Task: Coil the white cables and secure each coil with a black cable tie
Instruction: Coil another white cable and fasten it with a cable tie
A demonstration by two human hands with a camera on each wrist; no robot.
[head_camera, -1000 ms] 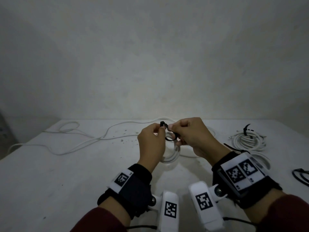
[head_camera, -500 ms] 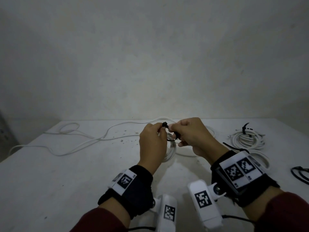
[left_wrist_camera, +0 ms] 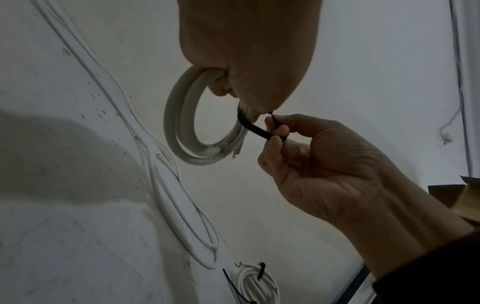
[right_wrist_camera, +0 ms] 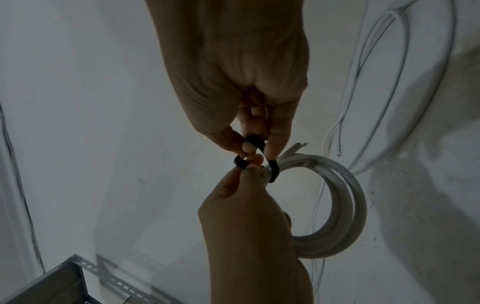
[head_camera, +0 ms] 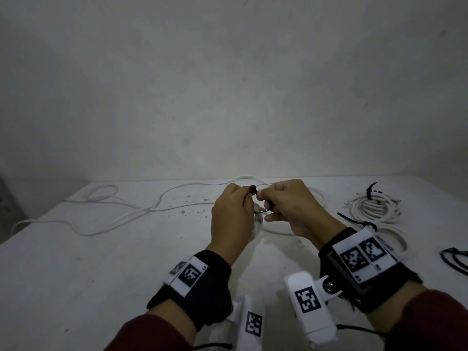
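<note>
The white table fills the lower half of the head view. A loose white cable trails over it from the middle out toward nine o'clock. At three o'clock lies a tied coil with a black tie round it, and more black ties lie at the right edge. At the centre both hands are raised above the table. The left hand grips a small white cable coil in its curled fingers, the coil hanging below the fist. The right hand, at about two o'clock from the left, pinches a black cable tie between thumb and fingertips. The tie loops round the coil's strands just beside the left thumb, and its head shows between the two hands.
</note>
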